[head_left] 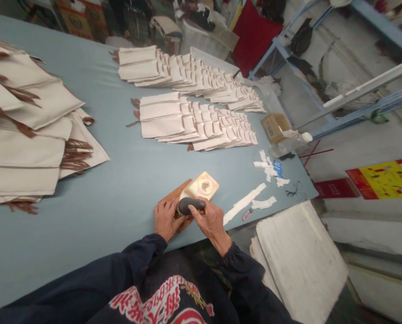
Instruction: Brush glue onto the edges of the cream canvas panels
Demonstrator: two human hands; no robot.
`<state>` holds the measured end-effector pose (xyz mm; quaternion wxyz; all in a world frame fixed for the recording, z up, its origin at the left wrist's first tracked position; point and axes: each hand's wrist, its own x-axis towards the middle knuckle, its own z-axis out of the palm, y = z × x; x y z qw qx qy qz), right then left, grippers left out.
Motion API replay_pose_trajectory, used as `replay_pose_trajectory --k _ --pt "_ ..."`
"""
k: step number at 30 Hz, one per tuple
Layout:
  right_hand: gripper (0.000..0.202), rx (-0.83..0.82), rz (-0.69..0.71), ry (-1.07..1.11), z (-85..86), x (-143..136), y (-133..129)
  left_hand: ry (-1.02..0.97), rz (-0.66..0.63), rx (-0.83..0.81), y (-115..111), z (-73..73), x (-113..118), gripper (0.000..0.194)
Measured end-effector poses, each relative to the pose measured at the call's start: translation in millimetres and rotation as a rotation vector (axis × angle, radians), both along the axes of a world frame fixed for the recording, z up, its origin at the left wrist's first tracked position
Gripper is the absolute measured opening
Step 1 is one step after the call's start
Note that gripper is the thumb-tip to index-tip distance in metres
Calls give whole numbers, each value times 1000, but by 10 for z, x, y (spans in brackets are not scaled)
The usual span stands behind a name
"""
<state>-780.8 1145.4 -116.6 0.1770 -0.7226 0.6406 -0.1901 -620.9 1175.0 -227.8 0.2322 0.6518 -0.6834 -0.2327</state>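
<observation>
Near the front edge of the table, my right hand point(212, 222) is closed around a tool with a dark grey rounded handle point(191, 205); its working end is hidden. My left hand point(167, 219) is beside it, fingers curled on a flat brown piece point(174, 192), which looks like leather or board. The left fingertips are close to the tool, and I cannot tell whether they touch it. Just beyond the tool lies a yellowish-white block point(208, 180) with a round hollow in its face. The hands partly cover both the block and the brown piece.
Two overlapping rows of cream fabric pieces point(163, 114) with brown trim lie at the back. A larger cream pile point(22, 166) covers the left. White strips point(244, 202), a pink-labelled small item point(247, 214), a plastic bottle point(290, 145) and a cardboard box point(274, 126) are at right.
</observation>
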Motion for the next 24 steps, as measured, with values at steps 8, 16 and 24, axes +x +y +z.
replay_pose_trajectory --k 8,16,24 --pt "50 -225 -439 82 740 -470 -187 4 -12 -15 -36 7 9 58" --pt "36 -72 -263 164 348 -383 -712 -32 -5 -29 -3 -33 -27 61" --pt "38 -3 -200 326 326 -320 -716 -49 6 -18 12 -76 -82 63"
